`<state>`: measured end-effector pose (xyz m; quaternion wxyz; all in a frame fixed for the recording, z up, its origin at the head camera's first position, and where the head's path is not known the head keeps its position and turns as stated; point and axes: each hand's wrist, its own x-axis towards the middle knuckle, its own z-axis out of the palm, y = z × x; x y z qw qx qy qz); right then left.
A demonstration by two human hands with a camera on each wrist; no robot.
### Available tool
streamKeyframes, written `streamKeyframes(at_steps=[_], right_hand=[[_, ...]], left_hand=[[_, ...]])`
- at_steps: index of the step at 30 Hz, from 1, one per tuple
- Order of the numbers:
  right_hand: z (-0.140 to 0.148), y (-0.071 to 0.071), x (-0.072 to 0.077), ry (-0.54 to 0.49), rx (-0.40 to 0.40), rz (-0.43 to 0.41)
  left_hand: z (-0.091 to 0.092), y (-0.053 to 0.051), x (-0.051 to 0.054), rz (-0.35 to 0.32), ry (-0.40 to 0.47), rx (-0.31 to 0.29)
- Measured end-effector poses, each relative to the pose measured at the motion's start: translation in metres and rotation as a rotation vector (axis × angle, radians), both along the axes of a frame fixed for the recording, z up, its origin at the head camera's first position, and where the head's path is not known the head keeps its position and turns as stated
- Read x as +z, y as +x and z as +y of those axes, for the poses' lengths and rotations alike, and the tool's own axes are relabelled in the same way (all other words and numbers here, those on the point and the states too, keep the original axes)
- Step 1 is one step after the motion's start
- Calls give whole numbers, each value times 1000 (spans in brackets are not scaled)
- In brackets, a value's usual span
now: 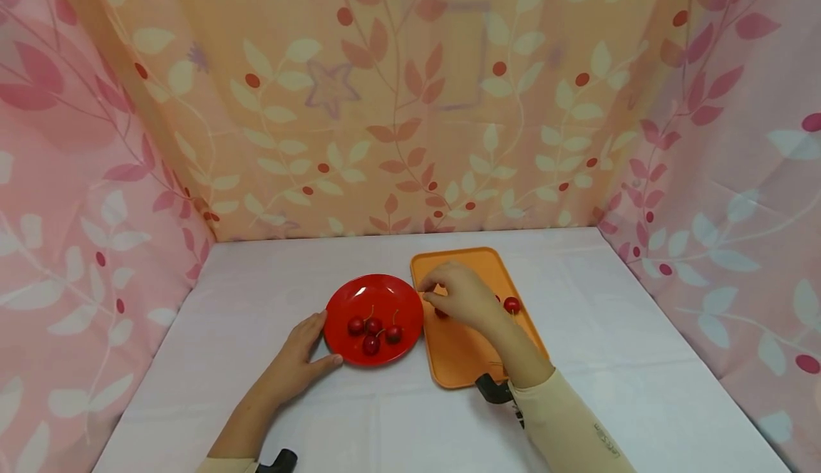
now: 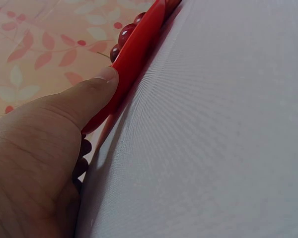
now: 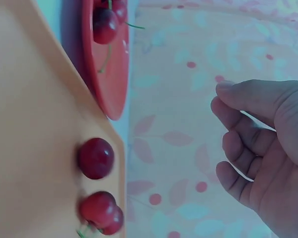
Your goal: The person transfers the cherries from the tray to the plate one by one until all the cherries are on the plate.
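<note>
A red plate (image 1: 359, 291) holds several dark red cherries (image 1: 394, 334) with stems. Against its left rim rests my left hand (image 1: 291, 362), fingers and thumb spread along the edge; in the left wrist view the thumb (image 2: 92, 94) touches the plate's side. Over the orange tray (image 1: 458, 359) is my right hand (image 1: 465, 295), thumb tip near the index finger, the other fingers loosely bent. Nothing shows between its fingers in the right wrist view. Below that hand a cherry (image 1: 440, 312) lies on the tray, and another cherry (image 1: 512, 305) sits by its right edge.
Plate and tray stand side by side on a white-covered table (image 1: 359, 423). Patterned cloth (image 1: 398, 102) hangs behind and at both sides. A black strap piece (image 1: 494, 389) sits at the right wrist. My right forearm hides part of the tray.
</note>
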<state>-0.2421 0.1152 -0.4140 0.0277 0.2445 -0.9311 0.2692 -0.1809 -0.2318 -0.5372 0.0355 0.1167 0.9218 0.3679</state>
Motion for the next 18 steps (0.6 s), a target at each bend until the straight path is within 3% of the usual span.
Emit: streamKeyframes(at_steps=[7,18], right_hand=[[20,9,8,-21,7,77],[60,18,6,-12,59,199]], left_hand=[[0,0,0,20,5,-13],[-1,-1,-1,12,6,-3]])
